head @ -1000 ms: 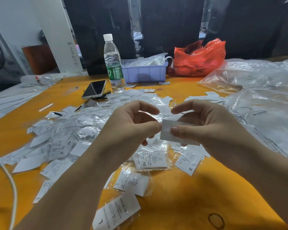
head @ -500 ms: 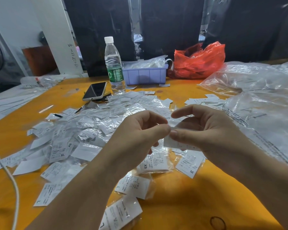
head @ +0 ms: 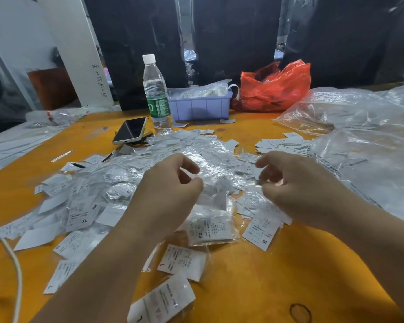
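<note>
my left hand sits at a blurred white label in clear plastic bag, can't tell if pinched. right hand loose, released, over mid orange worktop.

Right hand has let go of the label and moved away

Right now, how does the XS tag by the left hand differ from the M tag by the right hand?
The XS tag sits in a crinkled, shiny clear sleeve; the M tag looks flatter and duller. The XS tag's lettering reads sideways; the M tag's reads nearly upright. Both are white printed size tags lying on the orange table.
</note>
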Demonstrator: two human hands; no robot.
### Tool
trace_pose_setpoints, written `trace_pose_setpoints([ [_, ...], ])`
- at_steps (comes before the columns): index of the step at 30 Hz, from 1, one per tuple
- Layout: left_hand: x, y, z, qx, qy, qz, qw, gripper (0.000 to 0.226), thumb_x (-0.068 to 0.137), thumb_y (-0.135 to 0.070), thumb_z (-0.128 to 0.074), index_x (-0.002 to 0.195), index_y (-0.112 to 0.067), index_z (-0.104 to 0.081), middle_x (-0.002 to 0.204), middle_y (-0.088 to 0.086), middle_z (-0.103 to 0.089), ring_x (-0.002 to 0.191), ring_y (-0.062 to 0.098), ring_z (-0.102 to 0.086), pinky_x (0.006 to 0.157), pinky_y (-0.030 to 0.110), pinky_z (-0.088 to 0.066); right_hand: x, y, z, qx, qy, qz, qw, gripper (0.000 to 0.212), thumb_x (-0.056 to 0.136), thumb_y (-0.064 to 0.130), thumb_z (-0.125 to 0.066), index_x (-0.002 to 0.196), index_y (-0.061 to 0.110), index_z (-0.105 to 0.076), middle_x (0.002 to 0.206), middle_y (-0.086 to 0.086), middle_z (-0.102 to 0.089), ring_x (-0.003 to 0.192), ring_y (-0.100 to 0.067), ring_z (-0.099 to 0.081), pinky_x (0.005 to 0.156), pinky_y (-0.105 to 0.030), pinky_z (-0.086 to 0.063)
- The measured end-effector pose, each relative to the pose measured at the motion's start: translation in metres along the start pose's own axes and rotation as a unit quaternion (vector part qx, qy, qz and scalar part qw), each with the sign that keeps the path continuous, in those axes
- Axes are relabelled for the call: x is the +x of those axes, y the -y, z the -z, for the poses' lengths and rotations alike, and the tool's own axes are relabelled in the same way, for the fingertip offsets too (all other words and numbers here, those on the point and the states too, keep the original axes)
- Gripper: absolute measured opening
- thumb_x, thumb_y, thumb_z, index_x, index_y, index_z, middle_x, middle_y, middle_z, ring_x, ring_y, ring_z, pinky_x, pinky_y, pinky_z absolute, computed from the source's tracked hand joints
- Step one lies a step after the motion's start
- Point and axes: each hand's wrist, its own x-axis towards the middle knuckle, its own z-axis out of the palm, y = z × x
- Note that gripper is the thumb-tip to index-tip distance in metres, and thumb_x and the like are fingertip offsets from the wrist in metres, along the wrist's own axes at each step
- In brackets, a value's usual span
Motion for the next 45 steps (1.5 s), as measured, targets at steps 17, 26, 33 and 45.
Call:
trace_pose_setpoints([
  [17, -0.002, 0.003, -0.012, 0.113, -0.006, -0.024, 0.993, 0.009, 0.086, -0.038, -0.066, 0.092, -0.038, -0.059, 0.098, -0.020, -0.053, 0.087, -0.008, -0.047, 0.061, 0.014, -0.032, 0.012, -0.022, -0.007, -0.197, 0.044, -0.096, 0.975, 0.039, 0.093, 0.023, -0.053, 0.132, 0.020, -0.048, 0.127, -0.003, -0.057, 0.112, -0.024, -0.052, 0.078, -0.030, -0.041],
  [26, -0.004, 0.000, -0.014, 0.082, 0.019, -0.033, 0.996, 0.007, 0.086, -0.038, -0.066, 0.088, -0.038, -0.059, 0.096, -0.021, -0.054, 0.086, -0.008, -0.049, 0.063, 0.015, -0.034, 0.025, -0.030, -0.018, -0.124, -0.009, -0.032, 0.992, 0.044, 0.092, 0.032, -0.060, 0.134, 0.027, -0.050, 0.128, 0.002, -0.060, 0.117, -0.022, -0.052, 0.089, -0.033, -0.041],
  [33, -0.007, -0.005, -0.014, 0.075, 0.024, -0.039, 0.996, 0.008, 0.087, -0.038, -0.065, 0.085, -0.039, -0.058, 0.096, -0.020, -0.053, 0.084, -0.004, -0.051, 0.062, 0.017, -0.035, 0.024, -0.030, -0.021, -0.099, -0.096, 0.039, 0.990, 0.030, 0.092, 0.011, -0.058, 0.122, 0.016, -0.064, 0.098, -0.005, -0.072, 0.088, -0.024, -0.064, 0.081, -0.042, -0.054],
  [45, -0.008, -0.014, -0.011, -0.076, 0.098, -0.026, 0.992, 0.044, 0.077, -0.062, -0.061, 0.112, -0.037, -0.053, 0.104, -0.016, -0.062, 0.093, -0.001, -0.059, 0.068, 0.018, -0.045, -0.009, 0.009, 0.007, 0.267, -0.079, 0.044, 0.959, 0.022, 0.087, -0.001, -0.062, 0.093, 0.018, -0.069, 0.074, 0.006, -0.072, 0.059, -0.007, -0.062, 0.055, -0.017, -0.051],
])
